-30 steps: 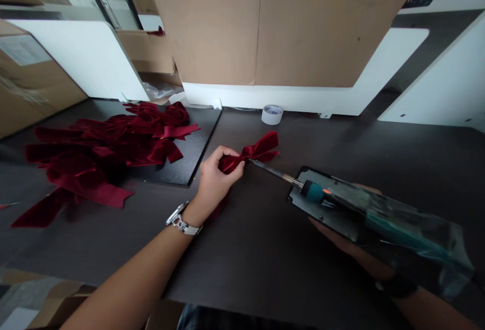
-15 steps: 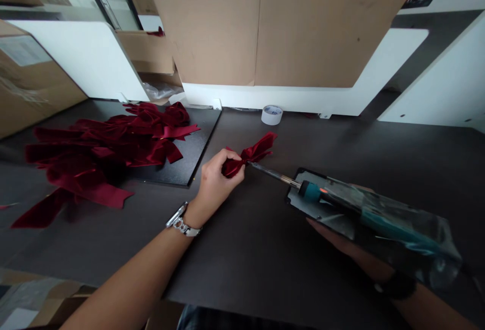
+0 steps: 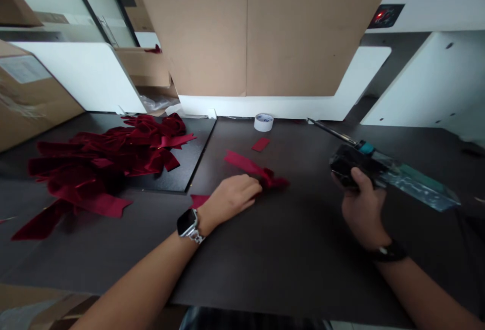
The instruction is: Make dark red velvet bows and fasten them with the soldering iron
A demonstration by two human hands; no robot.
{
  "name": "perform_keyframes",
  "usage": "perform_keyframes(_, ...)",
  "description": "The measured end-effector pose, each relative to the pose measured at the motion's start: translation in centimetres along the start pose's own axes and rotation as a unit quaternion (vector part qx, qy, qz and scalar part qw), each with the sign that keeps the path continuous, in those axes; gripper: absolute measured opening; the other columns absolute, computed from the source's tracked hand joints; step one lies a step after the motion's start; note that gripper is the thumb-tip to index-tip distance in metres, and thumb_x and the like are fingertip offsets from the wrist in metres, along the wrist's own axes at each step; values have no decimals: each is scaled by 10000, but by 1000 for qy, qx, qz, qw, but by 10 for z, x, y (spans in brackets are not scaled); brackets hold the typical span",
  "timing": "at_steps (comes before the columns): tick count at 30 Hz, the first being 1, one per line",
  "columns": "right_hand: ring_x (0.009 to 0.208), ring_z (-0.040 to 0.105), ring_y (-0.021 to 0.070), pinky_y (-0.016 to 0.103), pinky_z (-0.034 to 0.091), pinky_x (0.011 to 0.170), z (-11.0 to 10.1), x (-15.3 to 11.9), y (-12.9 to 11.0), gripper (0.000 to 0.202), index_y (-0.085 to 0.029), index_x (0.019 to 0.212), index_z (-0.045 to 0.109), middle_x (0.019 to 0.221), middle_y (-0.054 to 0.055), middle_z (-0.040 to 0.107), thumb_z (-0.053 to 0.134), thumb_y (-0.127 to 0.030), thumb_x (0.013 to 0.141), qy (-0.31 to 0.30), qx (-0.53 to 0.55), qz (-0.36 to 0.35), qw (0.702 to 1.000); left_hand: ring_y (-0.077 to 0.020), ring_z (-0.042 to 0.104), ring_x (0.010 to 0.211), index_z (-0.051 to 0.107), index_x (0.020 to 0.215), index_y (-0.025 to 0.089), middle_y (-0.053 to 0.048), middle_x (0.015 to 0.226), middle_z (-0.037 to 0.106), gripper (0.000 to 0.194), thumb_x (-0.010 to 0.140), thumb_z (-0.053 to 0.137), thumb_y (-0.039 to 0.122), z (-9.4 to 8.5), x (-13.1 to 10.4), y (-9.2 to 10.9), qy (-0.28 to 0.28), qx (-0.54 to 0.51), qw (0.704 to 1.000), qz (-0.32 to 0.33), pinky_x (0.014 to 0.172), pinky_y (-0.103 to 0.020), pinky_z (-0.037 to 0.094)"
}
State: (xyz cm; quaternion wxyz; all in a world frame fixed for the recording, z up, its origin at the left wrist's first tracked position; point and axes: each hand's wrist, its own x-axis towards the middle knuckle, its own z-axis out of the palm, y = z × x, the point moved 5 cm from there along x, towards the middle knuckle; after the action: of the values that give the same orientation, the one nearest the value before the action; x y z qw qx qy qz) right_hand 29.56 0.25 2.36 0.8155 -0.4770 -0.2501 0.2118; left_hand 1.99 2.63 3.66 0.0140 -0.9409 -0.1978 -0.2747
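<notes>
My left hand [image 3: 233, 196] rests low over the dark tabletop, its fingers closed on a dark red velvet bow [image 3: 272, 179]. One ribbon tail spreads up and left from the bow's middle; another shows behind my wrist. My right hand [image 3: 361, 208] grips a soldering iron [image 3: 366, 148] with a teal collar, fixed to a black block and partly wrapped in clear plastic. Its metal tip points up and left, well apart from the bow. Beyond my left hand lies a small flat red ribbon piece [image 3: 260, 144].
A heap of dark red velvet bows [image 3: 109, 160] covers much of a black board [image 3: 178, 181] on the left. A roll of white tape [image 3: 263, 122] stands near the back panel. Large cardboard [image 3: 250, 32] rises behind, and a cardboard box [image 3: 34, 92] stands far left.
The soldering iron has swung away from the bow, up and to the right. My left hand has lowered the bow to the tabletop and turned it. The small red piece now shows.
</notes>
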Motion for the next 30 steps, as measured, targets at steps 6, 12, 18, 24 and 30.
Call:
perform_keyframes(6, 883, 632, 143, 220, 567, 600, -4, 13, 3, 467, -191, 984, 627, 1051, 12, 638, 784, -303, 558, 24, 51, 42, 997, -190, 549, 959, 565, 975, 166, -60, 1035, 638, 103, 912, 501, 216, 20, 8, 24, -162, -52, 984, 45, 852, -323, 421)
perform_keyframes(12, 888, 624, 144, 220, 552, 613, -3, 9, 5, 459, -184, 951, 615, 1014, 15, 641, 795, -315, 549, 6, 32, 40, 999, -178, 555, 873, 590, 848, 154, -51, 912, 632, 126, 887, 522, 253, 13, 11, 29, -158, -92, 983, -12, 809, -295, 435)
perform_keyframes(18, 847, 626, 157, 234, 528, 614, -2, 10, 11, 481, -167, 963, 612, 969, 36, 648, 791, -334, 549, -23, -17, 31, 999, -144, 574, 924, 606, 1019, 177, -31, 977, 647, 153, 924, 494, 222, 16, 4, 17, -93, -152, 973, -145, 845, -262, 445)
perform_keyframes(24, 893, 623, 166, 252, 551, 634, -2, 11, 9, 521, -179, 983, 602, 994, 31, 645, 792, -320, 519, -6, -5, 57, 998, -176, 506, 849, 602, 869, 153, -57, 945, 587, 238, 957, 386, 197, 23, 12, 37, -161, -4, 982, -103, 780, -303, 467)
perform_keyframes(30, 897, 619, 158, 205, 556, 584, -7, 17, 11, 505, -181, 935, 623, 1001, 24, 640, 804, -285, 476, 19, 12, 61, 998, -217, 514, 995, 591, 1086, 181, -80, 1127, 533, 241, 854, 585, 246, 13, 0, 44, -160, -19, 969, -186, 884, -361, 486)
